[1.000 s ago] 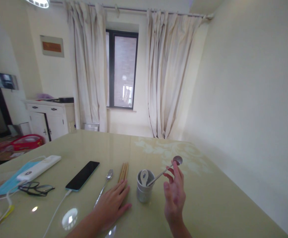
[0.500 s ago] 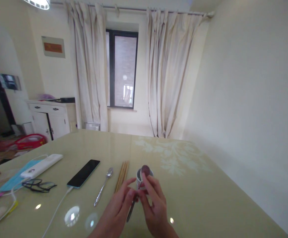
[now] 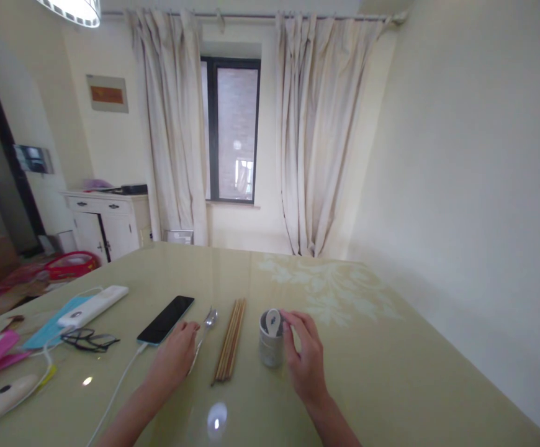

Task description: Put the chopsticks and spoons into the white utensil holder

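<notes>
My left hand [image 3: 177,351] has its fingers curled round a slim metal utensil beside the spoon [image 3: 211,319]; thin tips near the spoon's bowl look like a fork, though most of it is hidden. Just right of there lies a bundle of several wooden chopsticks [image 3: 230,341]. A grey cup [image 3: 270,352] stands upright on the table, with a pale, wide-headed spoon [image 3: 273,323] leaning in it. My right hand [image 3: 305,354] is at the cup's right side, thumb and fingers pinched at the rim.
Left of my left hand lies a black phone [image 3: 166,320] on a white charging cable. Further left are folded glasses [image 3: 89,339], a white power strip [image 3: 94,307], a blue mask [image 3: 49,326] and a pink item [image 3: 0,357]. A wall bounds the table's right side.
My hands were together over the cup with a dark thin handle between them. The left hand has moved left to the spoon; the right stays by the cup. The pale spoon has turned in the cup.
</notes>
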`<move>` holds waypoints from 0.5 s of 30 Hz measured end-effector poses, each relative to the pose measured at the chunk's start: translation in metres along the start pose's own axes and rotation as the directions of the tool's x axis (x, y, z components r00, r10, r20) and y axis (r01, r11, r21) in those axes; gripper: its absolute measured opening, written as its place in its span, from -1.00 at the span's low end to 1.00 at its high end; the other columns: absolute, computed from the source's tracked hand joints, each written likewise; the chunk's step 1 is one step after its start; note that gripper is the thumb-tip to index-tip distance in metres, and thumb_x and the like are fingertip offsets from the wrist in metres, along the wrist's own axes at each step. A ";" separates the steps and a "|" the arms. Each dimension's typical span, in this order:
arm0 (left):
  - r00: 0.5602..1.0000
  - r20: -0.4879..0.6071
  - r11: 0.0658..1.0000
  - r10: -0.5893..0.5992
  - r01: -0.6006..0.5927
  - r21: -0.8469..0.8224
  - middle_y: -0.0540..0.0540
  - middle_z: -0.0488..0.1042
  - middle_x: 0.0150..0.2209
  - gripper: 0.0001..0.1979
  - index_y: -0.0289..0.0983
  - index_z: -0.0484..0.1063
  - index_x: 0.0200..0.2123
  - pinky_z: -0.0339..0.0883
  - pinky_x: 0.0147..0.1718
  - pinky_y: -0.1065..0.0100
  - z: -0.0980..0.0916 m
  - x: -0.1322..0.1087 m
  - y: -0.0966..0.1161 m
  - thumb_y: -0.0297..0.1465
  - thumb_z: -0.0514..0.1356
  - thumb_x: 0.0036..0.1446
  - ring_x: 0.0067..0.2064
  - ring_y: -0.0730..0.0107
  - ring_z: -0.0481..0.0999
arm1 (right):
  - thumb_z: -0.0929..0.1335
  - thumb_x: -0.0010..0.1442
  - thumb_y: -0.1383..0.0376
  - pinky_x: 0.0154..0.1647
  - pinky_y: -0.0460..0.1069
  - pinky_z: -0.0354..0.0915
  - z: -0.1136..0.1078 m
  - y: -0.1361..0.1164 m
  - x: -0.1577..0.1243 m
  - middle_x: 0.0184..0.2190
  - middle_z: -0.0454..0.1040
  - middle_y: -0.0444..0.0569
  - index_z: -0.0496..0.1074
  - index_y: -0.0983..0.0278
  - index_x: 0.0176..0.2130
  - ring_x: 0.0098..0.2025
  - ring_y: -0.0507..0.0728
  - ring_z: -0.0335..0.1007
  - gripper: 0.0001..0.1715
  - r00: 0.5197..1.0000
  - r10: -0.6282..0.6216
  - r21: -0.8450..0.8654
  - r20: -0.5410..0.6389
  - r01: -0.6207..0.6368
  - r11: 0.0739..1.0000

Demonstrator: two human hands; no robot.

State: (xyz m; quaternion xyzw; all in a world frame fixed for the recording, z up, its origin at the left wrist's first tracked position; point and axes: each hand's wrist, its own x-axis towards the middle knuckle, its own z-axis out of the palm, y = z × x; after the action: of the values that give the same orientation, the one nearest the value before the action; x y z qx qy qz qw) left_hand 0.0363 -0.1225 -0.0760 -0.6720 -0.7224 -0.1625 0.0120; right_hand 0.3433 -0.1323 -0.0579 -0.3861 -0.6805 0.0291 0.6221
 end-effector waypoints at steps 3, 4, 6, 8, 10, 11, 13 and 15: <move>0.998 0.067 0.995 0.011 -0.017 0.094 -0.27 0.53 0.02 -0.61 -0.29 0.51 0.00 0.43 -0.08 0.36 0.006 0.008 0.000 -0.64 -0.04 0.33 -0.12 0.31 0.64 | 0.30 0.50 0.24 0.07 0.13 0.49 0.001 0.014 0.001 -0.08 0.59 0.07 0.62 0.18 0.03 0.00 0.23 0.53 -0.70 0.998 0.056 -0.050 0.000 -0.056 0.997; 0.997 0.074 0.994 0.023 -0.031 0.108 -0.28 0.52 0.02 -0.61 -0.30 0.51 -0.01 0.42 -0.08 0.36 0.008 0.009 0.002 -0.66 -0.04 0.31 -0.12 0.31 0.63 | 0.30 0.50 0.23 0.08 0.13 0.47 0.001 0.017 0.000 -0.07 0.59 0.07 0.62 0.18 0.03 0.01 0.23 0.52 -0.69 0.997 0.071 -0.064 0.015 -0.069 0.995; 0.995 0.094 0.992 0.044 -0.055 0.118 -0.28 0.51 0.01 -0.61 -0.31 0.52 -0.04 0.41 -0.08 0.35 0.011 0.011 0.005 -0.67 -0.04 0.30 -0.09 0.28 0.63 | 0.28 0.51 0.21 0.12 0.15 0.44 0.000 0.022 -0.001 -0.05 0.59 0.07 0.60 0.18 0.06 0.04 0.23 0.51 -0.67 0.994 0.088 -0.095 0.058 -0.082 0.992; 0.993 0.111 0.991 0.045 -0.059 0.123 -0.29 0.51 -0.01 -0.60 -0.31 0.51 -0.04 0.40 -0.10 0.33 0.012 0.011 0.008 -0.68 -0.06 0.30 -0.09 0.24 0.63 | 0.26 0.52 0.19 0.15 0.17 0.40 -0.001 0.022 -0.001 -0.01 0.60 0.06 0.58 0.17 0.09 0.07 0.24 0.49 -0.65 0.991 0.088 -0.130 0.104 -0.074 0.989; 0.994 0.099 0.989 0.049 -0.062 0.134 -0.29 0.51 -0.03 -0.59 -0.32 0.51 -0.06 0.41 -0.12 0.30 0.011 0.009 0.012 -0.69 -0.08 0.30 -0.11 0.20 0.64 | 0.25 0.52 0.17 0.19 0.20 0.35 -0.002 0.020 -0.001 0.03 0.60 0.04 0.55 0.15 0.13 0.11 0.26 0.47 -0.64 0.985 0.079 -0.167 0.152 -0.054 0.985; 0.995 0.086 0.988 0.052 -0.064 0.143 -0.30 0.51 -0.04 -0.59 -0.32 0.52 -0.08 0.41 -0.13 0.28 0.010 0.009 0.014 -0.69 -0.09 0.31 -0.13 0.18 0.64 | 0.25 0.52 0.16 0.21 0.22 0.32 -0.003 0.019 -0.001 0.06 0.60 0.04 0.54 0.13 0.15 0.14 0.26 0.45 -0.63 0.981 0.076 -0.184 0.178 -0.043 0.982; 0.996 0.070 0.985 0.048 -0.059 0.165 -0.32 0.52 -0.04 -0.59 -0.32 0.52 -0.09 0.42 -0.17 0.26 0.007 0.007 0.019 -0.67 -0.10 0.33 -0.15 0.15 0.65 | 0.24 0.53 0.14 0.25 0.25 0.26 -0.004 0.017 -0.002 0.15 0.57 0.02 0.51 0.08 0.19 0.21 0.28 0.41 -0.61 0.969 0.071 -0.211 0.235 -0.020 0.977; 0.997 0.076 0.982 0.012 -0.026 0.189 -0.34 0.54 -0.05 -0.59 -0.32 0.53 -0.08 0.43 -0.23 0.24 0.003 0.007 0.026 -0.64 -0.11 0.35 -0.17 0.11 0.66 | 0.24 0.54 0.11 0.30 0.27 0.21 -0.005 0.016 -0.003 0.23 0.53 0.01 0.50 0.04 0.23 0.29 0.30 0.35 -0.60 0.956 0.061 -0.226 0.286 0.005 0.974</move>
State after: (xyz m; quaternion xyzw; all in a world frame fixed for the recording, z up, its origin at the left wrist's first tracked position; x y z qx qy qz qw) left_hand 0.0616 -0.1134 -0.0712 -0.6803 -0.7281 -0.0673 0.0506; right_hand 0.3554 -0.1244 -0.0676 -0.4548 -0.7580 0.0176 0.4673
